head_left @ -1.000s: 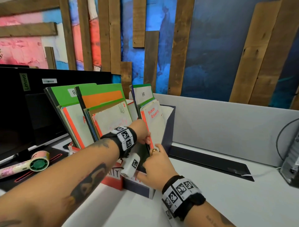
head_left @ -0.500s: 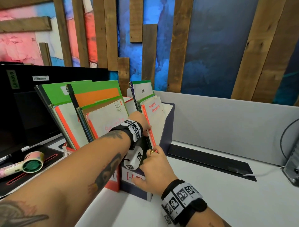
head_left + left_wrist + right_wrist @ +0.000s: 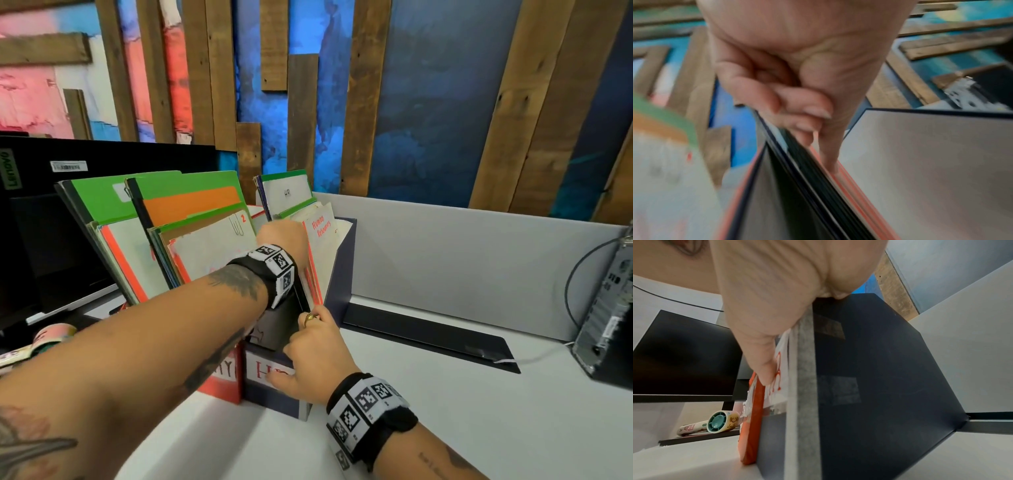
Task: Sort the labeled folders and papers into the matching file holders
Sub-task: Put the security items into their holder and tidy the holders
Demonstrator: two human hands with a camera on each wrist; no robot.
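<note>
- The stack of folders and papers [image 3: 308, 233] stands upright in the navy file holder [image 3: 342, 274], the one labelled "HR" on its front, at the right end of the row; a sheet reading "Human Resources" faces out.
- Light, thin, floppy stock, I'd judge: sheets bend and slide past each other, so the top edges are the place to grip, pinched together.
- Left hand [image 3: 282, 236] is up at the stack's top; the left wrist view shows its fingers [image 3: 789, 112] curled, thumb and fingertips pinching the upper edges of several folders.
- Right hand [image 3: 311, 359] steadies the navy file holder: thumb pressed on the front label, fingers hooked over the side rim, clamped on it.
- An orange holder [image 3: 222, 380] sits just beside, touching.
</note>
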